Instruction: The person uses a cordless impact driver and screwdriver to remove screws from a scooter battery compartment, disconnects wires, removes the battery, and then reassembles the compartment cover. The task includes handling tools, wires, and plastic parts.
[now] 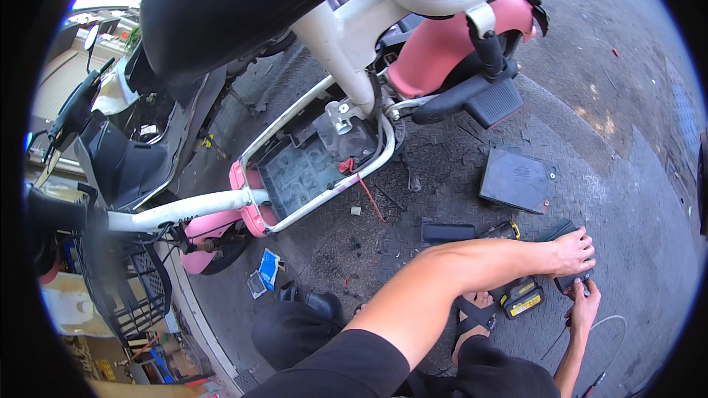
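At the lower right, my left hand [574, 253] reaches across and is closed over a dark box-shaped device [564, 282], whose kind I cannot make out. My right hand [585, 302] pinches the near end of the same device with thumb and fingers. A thin grey cable [619, 318] loops beside my right forearm, and where it starts is hidden. Just left of my hands lies a black and yellow power-tool battery [522, 299]. Beyond them sits a large dark grey battery box [518, 180].
A pink and white electric scooter [317, 169] lies across the middle, its floor compartment [306, 166] uncovered with a red wire hanging out. A black oblong piece [448, 232], a yellow-handled tool [509, 230] and a blue packet [270, 268] lie on the ground. Another scooter [125, 155] stands left.
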Available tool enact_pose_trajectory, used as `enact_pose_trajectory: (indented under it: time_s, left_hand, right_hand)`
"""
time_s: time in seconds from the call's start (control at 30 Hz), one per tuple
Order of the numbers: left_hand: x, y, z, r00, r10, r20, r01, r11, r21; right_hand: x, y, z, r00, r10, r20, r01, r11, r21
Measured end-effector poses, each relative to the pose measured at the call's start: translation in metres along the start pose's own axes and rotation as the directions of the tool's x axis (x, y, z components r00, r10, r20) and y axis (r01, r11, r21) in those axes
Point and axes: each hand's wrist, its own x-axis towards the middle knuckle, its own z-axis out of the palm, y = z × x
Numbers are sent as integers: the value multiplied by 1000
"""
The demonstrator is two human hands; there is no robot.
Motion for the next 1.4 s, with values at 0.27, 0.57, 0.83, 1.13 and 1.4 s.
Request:
enact_pose_trajectory:
  time_s: [0.27,0.57,0.83,1.13,1.4]
  left_hand:
    - [-136,18,-83,949,-315,-9,247,762,-598]
    - [-478,-80,-257,-7,-826,-564,809,327,-488]
    - [-511,-151,-179,-50,-796,-604,799,331,-502]
    - [-496,-145,-162,-362,-930,-54,155,-3,-988]
    - [-517,-153,-172,-289,-826,-483,674,183,-716]
  right_hand:
    - [-64,-135,25,810,-357,466,440,894,-80]
    - [-145,-321,197,295,-585,756,425,789,444]
    - [-140,-341,372,198,-744,638,977,201,-68]
    - [-164,-383,393,507,-431,746,757,637,-146]
    - [-159,-377,389,461,-417,783,726,685,-62]
